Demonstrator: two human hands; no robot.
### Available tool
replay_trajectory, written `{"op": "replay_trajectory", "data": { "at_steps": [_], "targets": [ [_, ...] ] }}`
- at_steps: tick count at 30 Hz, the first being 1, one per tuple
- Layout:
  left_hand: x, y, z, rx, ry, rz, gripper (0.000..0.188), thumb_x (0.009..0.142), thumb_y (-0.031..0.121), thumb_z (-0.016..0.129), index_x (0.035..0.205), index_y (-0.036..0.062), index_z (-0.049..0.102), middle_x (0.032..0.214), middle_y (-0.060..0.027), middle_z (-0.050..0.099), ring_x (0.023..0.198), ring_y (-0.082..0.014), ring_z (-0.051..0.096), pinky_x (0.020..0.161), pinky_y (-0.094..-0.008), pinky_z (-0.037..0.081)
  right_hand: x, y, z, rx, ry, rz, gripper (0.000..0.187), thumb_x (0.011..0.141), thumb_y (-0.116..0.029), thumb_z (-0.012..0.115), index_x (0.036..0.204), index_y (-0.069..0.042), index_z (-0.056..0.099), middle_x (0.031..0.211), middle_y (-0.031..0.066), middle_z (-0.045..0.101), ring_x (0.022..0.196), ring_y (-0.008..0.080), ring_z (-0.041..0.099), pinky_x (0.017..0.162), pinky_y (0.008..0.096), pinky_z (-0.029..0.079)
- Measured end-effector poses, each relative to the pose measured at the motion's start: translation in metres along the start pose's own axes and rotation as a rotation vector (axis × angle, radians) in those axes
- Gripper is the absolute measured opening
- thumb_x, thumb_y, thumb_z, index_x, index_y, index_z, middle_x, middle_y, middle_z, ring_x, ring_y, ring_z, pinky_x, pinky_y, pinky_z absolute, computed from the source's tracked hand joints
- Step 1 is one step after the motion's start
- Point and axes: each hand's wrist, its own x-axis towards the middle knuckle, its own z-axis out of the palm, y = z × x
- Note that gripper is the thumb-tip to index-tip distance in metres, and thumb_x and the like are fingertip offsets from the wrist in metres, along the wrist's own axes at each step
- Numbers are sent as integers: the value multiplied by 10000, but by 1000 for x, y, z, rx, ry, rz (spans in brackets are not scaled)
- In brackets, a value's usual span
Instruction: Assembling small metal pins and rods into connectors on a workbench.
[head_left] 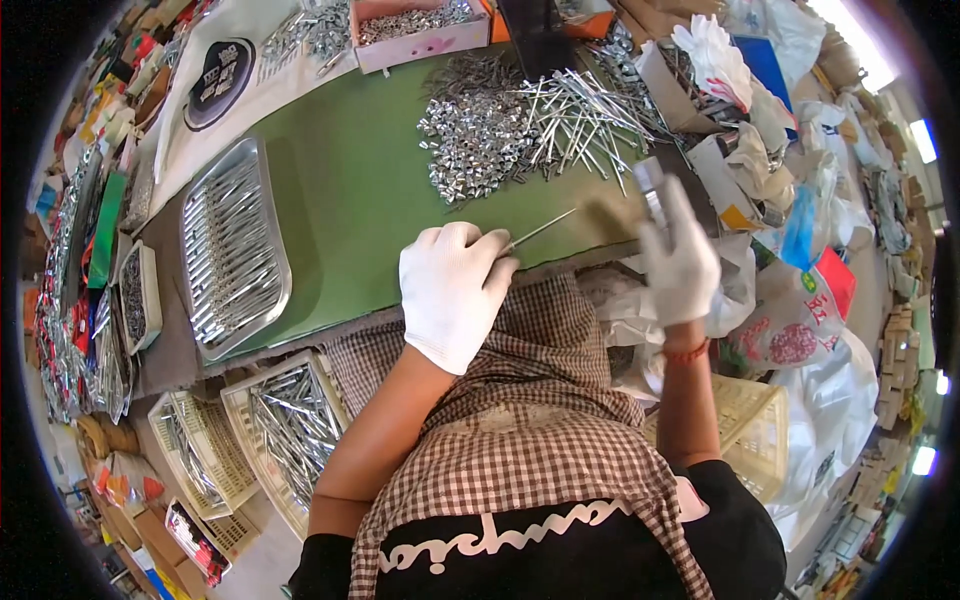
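Note:
My left hand (455, 290), in a white glove, is closed over the near edge of the green tabletop (340, 200). It grips a thin metal rod (543, 229), whose free end points up and to the right. My right hand (682, 255), also gloved in white, is raised at the right and smeared by motion. A blurred silvery metal piece (650, 183) sticks up from its fingers; its kind I cannot make out. Beyond both hands lie a heap of small silvery metal sleeves (470, 150) and a loose pile of long thin rods (590, 115).
On the left, a metal tray (284, 285) holds rows of finished-looking rods with sleeves. A pink box (420, 45) of small parts stands at the back. Plastic baskets (235, 400) with metal parts are below left. Cartons (725, 180) and plastic bags (790, 320) crowd the right.

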Motion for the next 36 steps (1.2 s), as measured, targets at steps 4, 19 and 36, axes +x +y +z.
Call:
{"op": "replay_trajectory", "data": {
  "at_steps": [4,19,36],
  "targets": [
    [11,3,3,11,-44,55,86,755,138,735,833,104,724,829,-59,644,790,-296,622,719,-427,484,37,38,-9,-523,-1,-60,439,859,-284,724,1289,-232,658,882,114,669,819,311,655,729,423,516],
    [-15,-186,-207,324,81,-329,203,882,175,635,1024,42,693,1007,-163,683,978,-368,643,866,-434,501,135,12,75,-379,-247,-338,123,856,-180,681,914,-73,699,930,143,662,929,364,628,845,460,498],
    [-47,-195,-243,326,-241,-335,210,909,136,570,1041,53,711,1036,-129,673,1009,-326,636,908,-402,495,63,20,36,634,-284,292,144,998,-61,563,1109,8,622,1008,32,628,923,107,599,845,245,500]
  ]
}}
